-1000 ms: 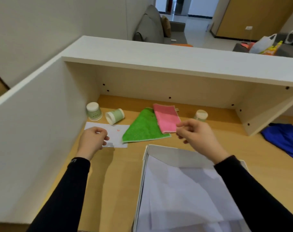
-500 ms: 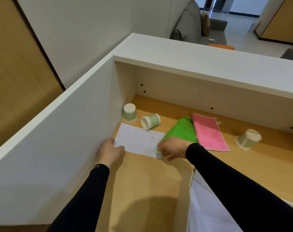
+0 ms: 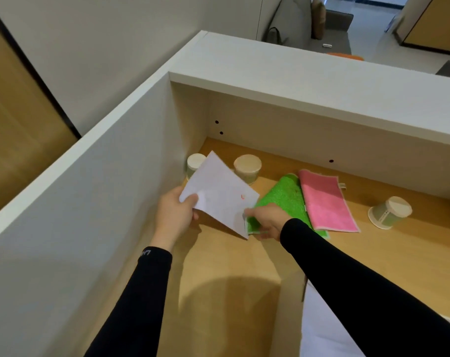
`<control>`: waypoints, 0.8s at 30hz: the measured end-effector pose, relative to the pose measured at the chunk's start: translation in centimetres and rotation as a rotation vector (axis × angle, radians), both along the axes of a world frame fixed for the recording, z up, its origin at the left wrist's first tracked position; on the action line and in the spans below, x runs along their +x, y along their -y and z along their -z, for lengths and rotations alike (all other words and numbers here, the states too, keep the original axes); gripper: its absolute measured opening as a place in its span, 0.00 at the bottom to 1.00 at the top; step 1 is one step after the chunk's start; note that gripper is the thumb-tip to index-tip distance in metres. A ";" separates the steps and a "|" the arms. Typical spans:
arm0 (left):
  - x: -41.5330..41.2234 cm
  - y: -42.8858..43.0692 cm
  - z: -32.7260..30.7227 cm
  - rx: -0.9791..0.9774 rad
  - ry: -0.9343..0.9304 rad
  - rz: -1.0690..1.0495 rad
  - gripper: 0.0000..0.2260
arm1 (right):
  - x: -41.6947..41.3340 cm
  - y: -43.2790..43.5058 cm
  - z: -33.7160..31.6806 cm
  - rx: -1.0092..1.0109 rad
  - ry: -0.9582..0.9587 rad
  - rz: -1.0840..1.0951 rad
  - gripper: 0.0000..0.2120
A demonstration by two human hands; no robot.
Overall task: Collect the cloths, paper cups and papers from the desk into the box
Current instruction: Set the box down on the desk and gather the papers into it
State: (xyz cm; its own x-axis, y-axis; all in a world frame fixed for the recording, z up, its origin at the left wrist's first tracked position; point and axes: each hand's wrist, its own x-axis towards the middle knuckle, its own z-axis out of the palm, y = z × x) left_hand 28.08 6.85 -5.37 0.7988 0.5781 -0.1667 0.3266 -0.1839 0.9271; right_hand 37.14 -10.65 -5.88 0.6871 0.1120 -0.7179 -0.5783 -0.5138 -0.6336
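Lifted off the wooden table (image 3: 229, 284) since a moment ago, the thin white paper sheet (image 3: 220, 194) hangs mid-frame, light and floppy, left hand (image 3: 173, 215) pinching its edge, right hand (image 3: 266, 220) its lower corner.

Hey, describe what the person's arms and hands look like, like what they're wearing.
Both arms are covered in snug black long sleeves reaching the wrists. The left sleeve carries small pale lettering at its cuff, too small to read. The right sleeve looks plain. The left hand and right hand are bare: no gloves, and no rings or watch can be seen.
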 end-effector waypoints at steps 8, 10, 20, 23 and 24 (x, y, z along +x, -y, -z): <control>-2.8 0.5 -7.1 -0.198 0.254 -0.025 0.05 | -1.8 2.8 -7.6 0.352 0.275 0.140 0.07; -3.4 1.6 -8.2 -0.201 0.225 0.019 0.07 | -2.7 5.0 -9.6 0.364 0.357 0.136 0.03; -3.5 12.8 -10.8 0.237 -0.079 0.931 0.22 | -11.0 23.9 -11.8 0.102 0.481 0.053 0.08; -3.6 17.5 -10.5 0.313 -0.247 1.195 0.05 | -13.9 28.5 -10.6 -0.002 0.371 0.021 0.05; -3.7 18.8 -10.2 0.334 -0.315 1.269 0.04 | -14.8 29.6 -10.3 -0.044 0.315 -0.014 0.05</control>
State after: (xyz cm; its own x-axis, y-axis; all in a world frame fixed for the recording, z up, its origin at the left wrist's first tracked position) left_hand 24.33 -11.98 4.82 0.7621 -0.4768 -0.4380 -0.0475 -0.7159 0.6966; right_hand 22.30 -40.20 4.39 0.8752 0.0963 -0.4741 -0.3498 -0.5509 -0.7577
